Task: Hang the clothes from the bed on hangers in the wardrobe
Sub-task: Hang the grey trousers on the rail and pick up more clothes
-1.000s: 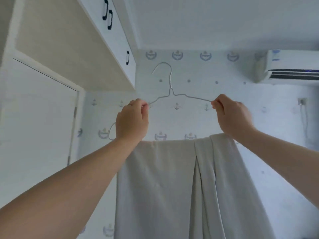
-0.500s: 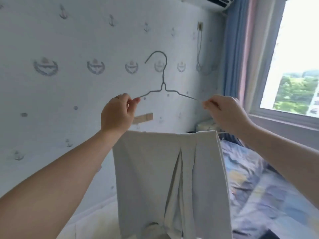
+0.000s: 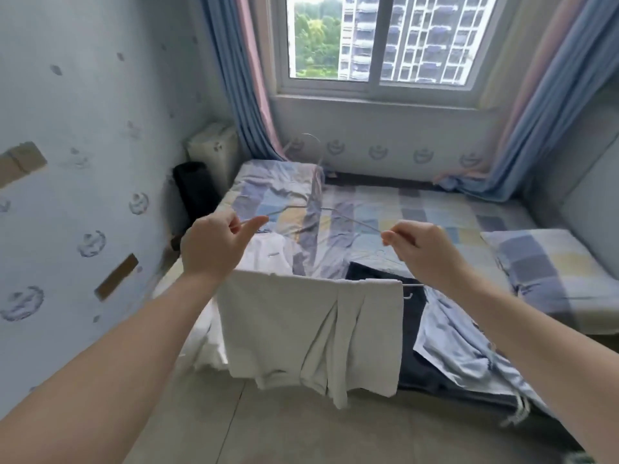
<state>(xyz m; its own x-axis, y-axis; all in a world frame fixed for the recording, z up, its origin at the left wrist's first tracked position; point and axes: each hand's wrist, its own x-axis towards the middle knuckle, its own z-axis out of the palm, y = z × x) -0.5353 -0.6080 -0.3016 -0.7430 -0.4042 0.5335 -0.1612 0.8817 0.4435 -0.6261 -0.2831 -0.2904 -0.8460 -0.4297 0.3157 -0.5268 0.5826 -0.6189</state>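
Out over the floor before the bed, reaching both arms forward, left hand and right hand each pinching a sloping shoulder of the wire hanger. Holding it upright, hook pointing up, bar running left to right, pale garment draping over it. Lying beyond on the bed, a dark garment.

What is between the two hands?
In the head view, a wire hanger spans from left hand to right hand, with a pale cloth draped below.

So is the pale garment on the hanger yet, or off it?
On it: the pale garment hangs draped over the bottom bar of the wire hanger.
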